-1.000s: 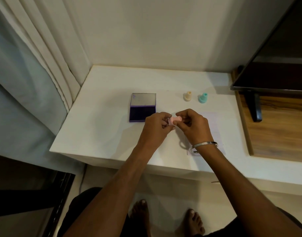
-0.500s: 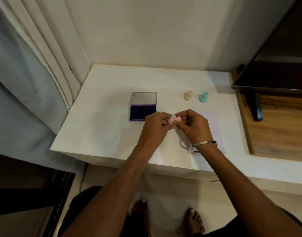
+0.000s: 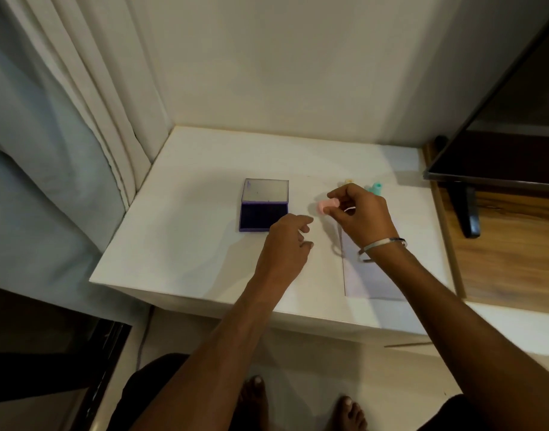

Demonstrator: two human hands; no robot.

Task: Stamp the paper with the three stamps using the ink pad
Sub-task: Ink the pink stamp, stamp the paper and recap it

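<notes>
My right hand (image 3: 358,217) holds a small pink stamp (image 3: 326,205) sideways above the white table (image 3: 189,244). My left hand (image 3: 287,241) hovers just left of it with fingers loosely apart and nothing in them. The purple ink pad (image 3: 263,214) lies open to the left, its lid tipped back. A pale lilac paper (image 3: 369,275) lies under my right wrist. A beige stamp (image 3: 347,181) and a teal stamp (image 3: 375,187) stand behind my right hand, partly hidden by it.
A dark TV screen (image 3: 500,144) on a black stand (image 3: 467,213) sits on a wooden surface (image 3: 509,259) at the right. Curtains (image 3: 80,119) hang at the left. The wall closes the table's far side. My bare feet show below the table's front edge.
My left hand has let go of the pink stamp and moved down and left. My right hand has lifted the stamp slightly up and away.
</notes>
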